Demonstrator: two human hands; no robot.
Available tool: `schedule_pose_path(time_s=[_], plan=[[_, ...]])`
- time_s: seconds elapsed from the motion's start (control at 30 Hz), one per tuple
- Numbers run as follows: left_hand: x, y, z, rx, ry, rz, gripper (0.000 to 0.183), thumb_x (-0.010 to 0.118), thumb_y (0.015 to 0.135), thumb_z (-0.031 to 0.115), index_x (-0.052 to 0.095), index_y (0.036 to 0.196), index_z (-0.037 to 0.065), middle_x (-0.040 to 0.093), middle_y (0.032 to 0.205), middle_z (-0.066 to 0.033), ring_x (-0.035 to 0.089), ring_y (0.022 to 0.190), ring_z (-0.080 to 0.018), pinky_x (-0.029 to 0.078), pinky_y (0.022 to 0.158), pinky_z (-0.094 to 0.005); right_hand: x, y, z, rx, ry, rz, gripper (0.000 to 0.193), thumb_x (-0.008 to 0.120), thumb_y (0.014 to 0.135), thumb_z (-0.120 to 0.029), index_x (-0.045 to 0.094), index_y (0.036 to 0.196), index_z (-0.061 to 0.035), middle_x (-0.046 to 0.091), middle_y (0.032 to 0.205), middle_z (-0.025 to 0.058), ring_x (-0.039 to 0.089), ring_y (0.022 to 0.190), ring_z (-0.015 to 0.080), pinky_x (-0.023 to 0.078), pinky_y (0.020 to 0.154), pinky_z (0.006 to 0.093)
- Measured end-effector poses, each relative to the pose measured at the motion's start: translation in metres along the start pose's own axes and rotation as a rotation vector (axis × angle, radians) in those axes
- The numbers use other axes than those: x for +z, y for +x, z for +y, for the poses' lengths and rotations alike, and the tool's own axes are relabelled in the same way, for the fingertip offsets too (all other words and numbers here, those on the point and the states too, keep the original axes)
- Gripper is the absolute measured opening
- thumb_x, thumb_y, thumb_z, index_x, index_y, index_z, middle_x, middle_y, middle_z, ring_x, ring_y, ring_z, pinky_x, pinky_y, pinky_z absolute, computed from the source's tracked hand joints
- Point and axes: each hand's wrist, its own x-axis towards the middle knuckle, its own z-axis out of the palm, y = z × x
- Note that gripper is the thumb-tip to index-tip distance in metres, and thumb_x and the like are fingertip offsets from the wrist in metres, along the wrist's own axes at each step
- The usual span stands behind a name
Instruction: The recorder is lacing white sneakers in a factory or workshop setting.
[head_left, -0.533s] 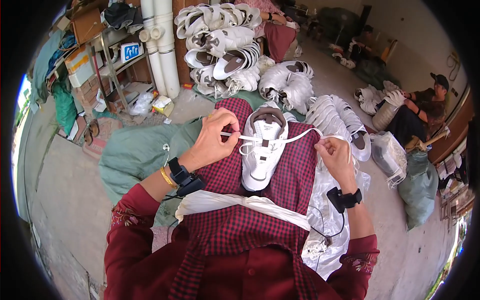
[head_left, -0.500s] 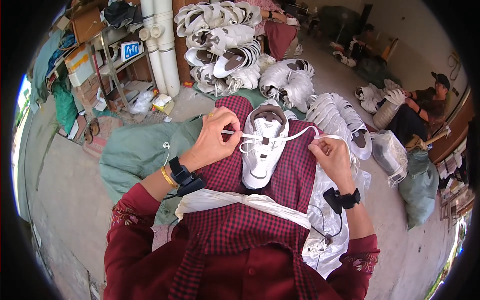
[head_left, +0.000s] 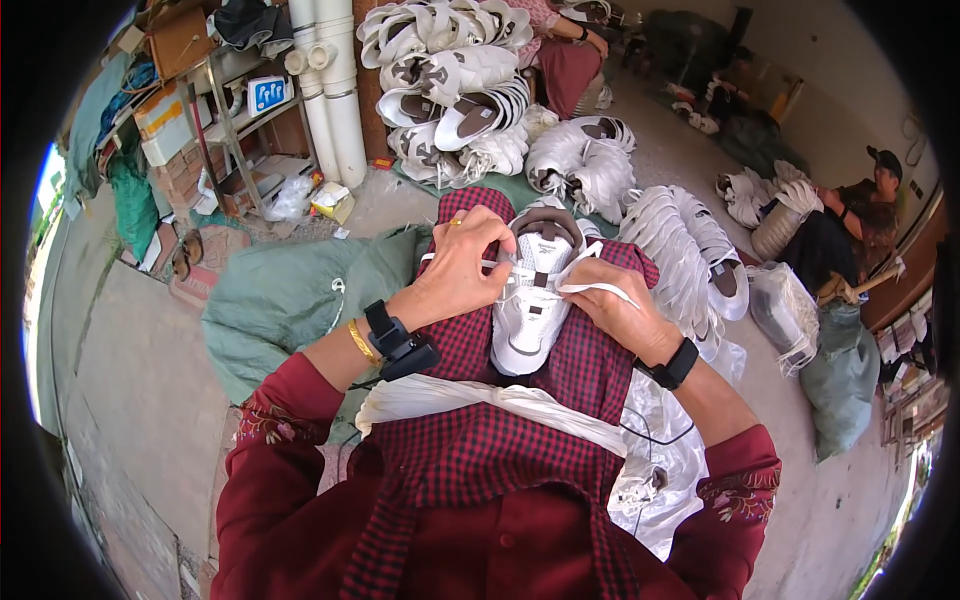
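White shoelace (head_left: 603,288) pinched by our left hand (head_left: 462,265) and our right hand (head_left: 622,310), here we are, either side of a white sneaker (head_left: 524,335) on our checked apron (head_left: 462,345).

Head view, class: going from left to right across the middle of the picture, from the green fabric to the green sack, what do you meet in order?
Green fabric → left hand → white shoe → right hand → clear plastic bag → green sack.

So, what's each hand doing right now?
Left hand: closed, holding white lace at the shoe's left edge.
Right hand: closed, holding white lace at the right edge.
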Motion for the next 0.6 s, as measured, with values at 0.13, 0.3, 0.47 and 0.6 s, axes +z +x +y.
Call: schedule_pose_path(time_s=[0.13, 0.3, 0.47, 0.6], plan=[[-0.002, 0.003, -0.003, 0.023, -0.034, 0.002, 0.018, 0.071, 0.078, 0.008, 0.061, 0.093, 0.008, 0.06, 0.103, -0.0041, 0.059, 0.104, -0.0247, 0.036, 0.094, -0.0465, -0.007, 0.002, -0.007, 0.103, 0.163, -0.162, 0.007, 0.071, 0.083, -0.003, 0.067, 0.089, -0.0021, 0.067, 0.089, 0.0122, 0.068, 0.081, 0.0329, 0.054, 0.071, 0.0415], [-0.004, 0.003, -0.002, 0.025, -0.014, -0.019, 0.016, 0.07, 0.079, 0.01, 0.062, 0.093, 0.008, 0.061, 0.099, -0.0047, 0.059, 0.101, -0.0243, 0.037, 0.093, -0.0441, -0.004, 0.004, -0.015, 0.044, 0.146, -0.013, 0.015, 0.068, 0.08, 0.003, 0.06, 0.091, -0.0022, 0.062, 0.092, 0.012, 0.065, 0.078, 0.0336, 0.052, 0.07, 0.0409], [-0.01, -0.005, 0.0, 0.006, 0.006, -0.052, 0.014, 0.069, 0.081, 0.01, 0.063, 0.094, 0.006, 0.061, 0.097, -0.0064, 0.058, 0.095, -0.0255, 0.039, 0.09, -0.0438, -0.013, 0.004, -0.014, 0.171, 0.143, -0.041, 0.021, 0.068, 0.079, 0.005, 0.061, 0.097, -0.002, 0.062, 0.091, 0.0107, 0.065, 0.075, 0.0263, 0.053, 0.067, 0.0371], [-0.013, -0.007, 0.0, 0.024, 0.004, -0.06, 0.014, 0.069, 0.081, 0.009, 0.062, 0.093, 0.005, 0.063, 0.094, -0.0081, 0.058, 0.092, -0.0269, 0.042, 0.085, -0.0434, -0.027, -0.003, -0.011, 0.344, 0.073, -0.041, 0.031, 0.069, 0.077, 0.007, 0.061, 0.105, -0.0024, 0.061, 0.091, 0.0087, 0.064, 0.073, 0.0189, 0.054, 0.068, 0.0327]])
